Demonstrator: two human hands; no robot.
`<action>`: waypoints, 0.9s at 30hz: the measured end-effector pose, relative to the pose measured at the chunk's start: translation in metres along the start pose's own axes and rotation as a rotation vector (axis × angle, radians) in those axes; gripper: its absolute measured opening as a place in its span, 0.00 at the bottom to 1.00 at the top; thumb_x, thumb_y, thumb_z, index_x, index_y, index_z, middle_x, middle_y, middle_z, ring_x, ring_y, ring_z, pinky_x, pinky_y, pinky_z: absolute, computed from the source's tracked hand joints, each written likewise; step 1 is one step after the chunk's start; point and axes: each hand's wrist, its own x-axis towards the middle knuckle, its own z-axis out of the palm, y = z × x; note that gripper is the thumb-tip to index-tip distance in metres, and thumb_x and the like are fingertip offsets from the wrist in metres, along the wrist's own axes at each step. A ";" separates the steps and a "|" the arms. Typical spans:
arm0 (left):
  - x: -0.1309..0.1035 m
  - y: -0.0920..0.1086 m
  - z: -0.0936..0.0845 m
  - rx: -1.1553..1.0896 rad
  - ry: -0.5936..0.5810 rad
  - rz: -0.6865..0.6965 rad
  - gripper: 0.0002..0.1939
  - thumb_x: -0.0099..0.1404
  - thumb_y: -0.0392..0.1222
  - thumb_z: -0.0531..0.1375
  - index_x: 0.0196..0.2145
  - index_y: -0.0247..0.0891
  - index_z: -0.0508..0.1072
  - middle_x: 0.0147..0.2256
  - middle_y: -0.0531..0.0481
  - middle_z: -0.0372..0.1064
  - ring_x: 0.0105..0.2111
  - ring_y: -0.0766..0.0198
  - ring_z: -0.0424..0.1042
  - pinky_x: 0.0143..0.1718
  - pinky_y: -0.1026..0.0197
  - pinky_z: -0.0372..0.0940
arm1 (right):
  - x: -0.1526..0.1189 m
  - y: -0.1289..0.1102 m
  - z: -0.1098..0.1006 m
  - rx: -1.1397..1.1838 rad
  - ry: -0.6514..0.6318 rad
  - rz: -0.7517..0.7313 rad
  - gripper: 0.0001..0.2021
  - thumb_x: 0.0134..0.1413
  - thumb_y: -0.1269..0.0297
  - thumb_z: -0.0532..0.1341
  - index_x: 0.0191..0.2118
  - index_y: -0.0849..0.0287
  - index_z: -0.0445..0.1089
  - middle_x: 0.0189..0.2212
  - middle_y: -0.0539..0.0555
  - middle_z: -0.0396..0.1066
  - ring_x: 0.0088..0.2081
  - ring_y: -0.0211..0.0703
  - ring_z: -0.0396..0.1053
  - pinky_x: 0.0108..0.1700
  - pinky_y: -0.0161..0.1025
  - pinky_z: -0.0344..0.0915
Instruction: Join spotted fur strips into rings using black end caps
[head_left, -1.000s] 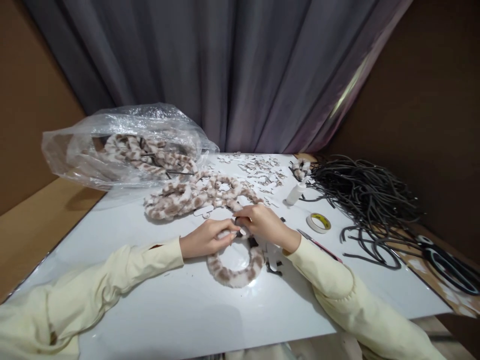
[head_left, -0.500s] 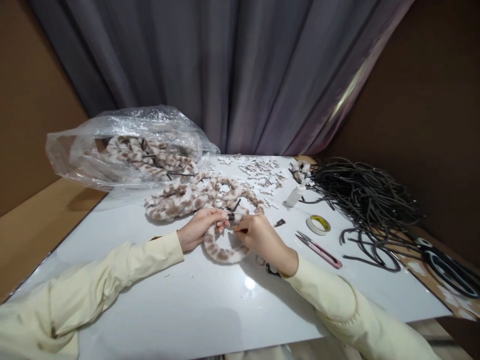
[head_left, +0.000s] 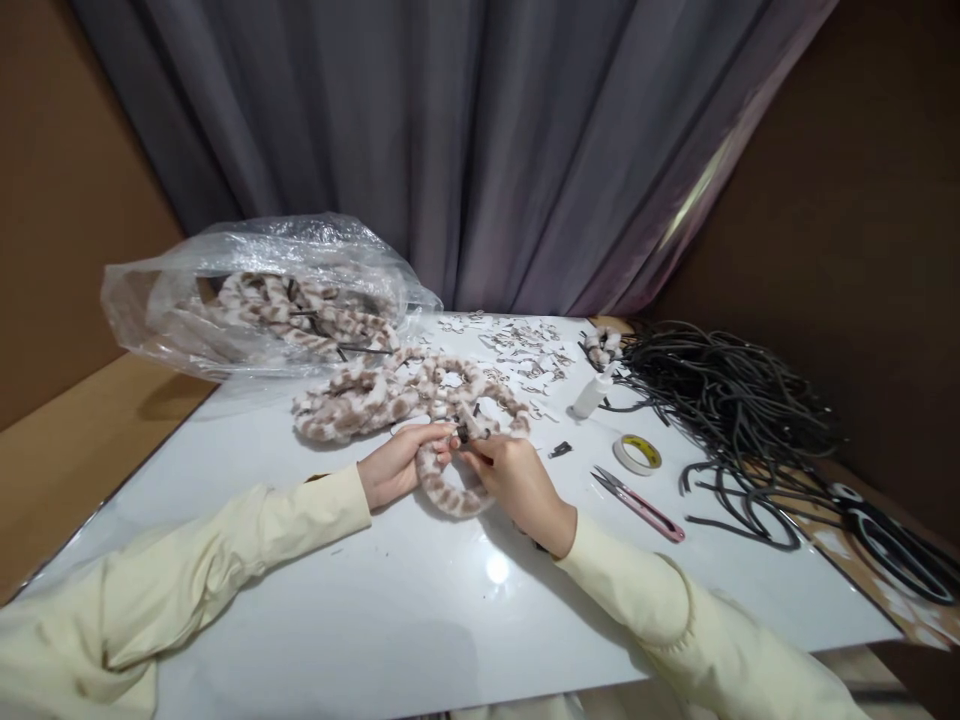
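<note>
Between my hands is a fluffy white-and-brown ring-shaped strap (head_left: 454, 497), its loop hanging down to the table. My left hand (head_left: 401, 465) is closed, pinching one end of the strap beside a small dark piece (head_left: 463, 433) at the join. My right hand (head_left: 514, 475) is closed too, with its fingertips at the other side of that join; its knuckles hide much of the grip. Just beyond my hands lie more fluffy straps (head_left: 352, 400) in a pile.
A clear plastic bag (head_left: 172, 300) of fluffy straps stands back left. Metal clasps (head_left: 525, 345) are scattered behind. To the right are a white bottle (head_left: 591, 395), a tape roll (head_left: 622, 455), pink thread snips (head_left: 641, 507), black cords (head_left: 735, 390) and large scissors (head_left: 892, 540).
My right hand has shifted slightly left, and its fingers now sit closer to my left fingertips at the join. The held loop has tilted and looks narrower.
</note>
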 end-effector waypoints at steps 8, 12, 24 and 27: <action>-0.002 -0.002 0.002 0.011 -0.033 -0.019 0.07 0.60 0.28 0.52 0.26 0.27 0.67 0.23 0.50 0.62 0.17 0.78 0.57 0.19 0.76 0.58 | 0.002 -0.001 0.000 0.010 -0.011 0.069 0.12 0.55 0.67 0.57 0.24 0.62 0.72 0.21 0.55 0.71 0.22 0.38 0.64 0.26 0.33 0.49; 0.000 0.002 0.001 0.142 -0.029 0.085 0.01 0.57 0.29 0.56 0.29 0.29 0.67 0.23 0.51 0.64 0.19 0.77 0.60 0.22 0.75 0.58 | 0.003 -0.001 -0.002 0.062 -0.002 0.064 0.11 0.57 0.66 0.54 0.27 0.61 0.71 0.21 0.52 0.70 0.22 0.35 0.62 0.26 0.31 0.49; -0.001 0.000 -0.004 0.942 0.044 0.476 0.08 0.57 0.41 0.59 0.27 0.36 0.63 0.24 0.52 0.68 0.23 0.68 0.64 0.26 0.67 0.56 | 0.004 0.004 -0.001 0.105 -0.107 0.006 0.13 0.57 0.67 0.52 0.27 0.61 0.71 0.20 0.50 0.69 0.21 0.33 0.59 0.24 0.29 0.49; 0.000 0.001 -0.006 1.312 0.021 0.646 0.06 0.58 0.41 0.56 0.28 0.37 0.63 0.27 0.51 0.68 0.27 0.65 0.66 0.26 0.66 0.56 | 0.005 0.004 -0.005 0.056 -0.150 -0.023 0.12 0.55 0.69 0.53 0.24 0.62 0.70 0.18 0.50 0.69 0.21 0.33 0.58 0.23 0.30 0.48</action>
